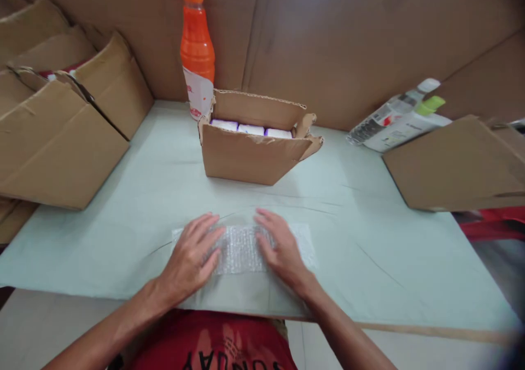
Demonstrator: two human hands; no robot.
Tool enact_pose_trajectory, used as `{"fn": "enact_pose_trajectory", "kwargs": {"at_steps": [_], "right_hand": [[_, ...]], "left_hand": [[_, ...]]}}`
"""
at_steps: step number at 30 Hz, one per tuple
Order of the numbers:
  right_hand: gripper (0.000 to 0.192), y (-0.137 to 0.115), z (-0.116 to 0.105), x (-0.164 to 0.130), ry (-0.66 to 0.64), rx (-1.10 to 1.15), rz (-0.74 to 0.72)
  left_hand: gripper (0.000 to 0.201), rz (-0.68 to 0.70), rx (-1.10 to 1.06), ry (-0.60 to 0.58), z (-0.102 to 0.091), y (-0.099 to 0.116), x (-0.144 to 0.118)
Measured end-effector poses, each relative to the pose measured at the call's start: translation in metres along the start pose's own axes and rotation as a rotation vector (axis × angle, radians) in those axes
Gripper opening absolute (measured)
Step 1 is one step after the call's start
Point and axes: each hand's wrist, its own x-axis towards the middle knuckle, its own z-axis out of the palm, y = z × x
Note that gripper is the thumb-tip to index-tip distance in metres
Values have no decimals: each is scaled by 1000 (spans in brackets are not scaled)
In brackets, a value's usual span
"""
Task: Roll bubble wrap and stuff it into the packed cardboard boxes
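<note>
Fingers (212,239) spread, gripping nothing: left hand (189,252) and right hand (283,251) lay over bubble wrap (241,252), I judged, to keep it flat.

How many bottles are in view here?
3. An orange bottle stands behind the left end of the middle carton; a clear bottle and a white, green-capped bottle are side by side, just left of the right-hand carton. The cartons could hide others.
</note>
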Motion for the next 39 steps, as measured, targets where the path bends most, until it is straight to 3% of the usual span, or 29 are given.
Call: {"fn": "enact_pose_trajectory", "kwargs": {"at_steps": [3, 6, 10, 15, 18, 21, 26, 29, 32, 36, 39], "right_hand": [[44, -32, 32, -15, -250, -52, -138], [44, -28, 35, -32, -303, -182, -119], [42, 17, -1, -68, -127, -359, 40], [44, 62, -46, -98, 146, -500, 317], [48, 68, -50, -92, 176, -526, 412], [42, 65, -44, -78, 168, -468, 410], [33, 59, -47, -68, 255, -205, 465], [37, 44, -58, -67, 319, 13, 561], [47, 8, -57, -58, 284, 171, 525], [54, -50, -22, -39, 108, 238, 315], [64, -75, 11, -28, -87, 325, 154]], "left_hand": [[45, 42, 16, -176, 13, 6, -27], [45, 61, 61, -260, 14, -12, -43], [48, 98, 68, -293, 4, -33, -55], [47, 101, 46, -275, 4, -35, -57], [46, 113, 20, -251, 5, -33, -56], [43, 98, -7, -190, 4, -30, -55], [32, -13, -96, 67, 4, -9, -52], [26, -123, -243, 143, 7, 13, -46], [25, -241, -452, 63, 9, 33, -38], [53, -446, -803, -27, 8, 44, -31], [72, -587, -949, 4, 5, 37, -29]]}}
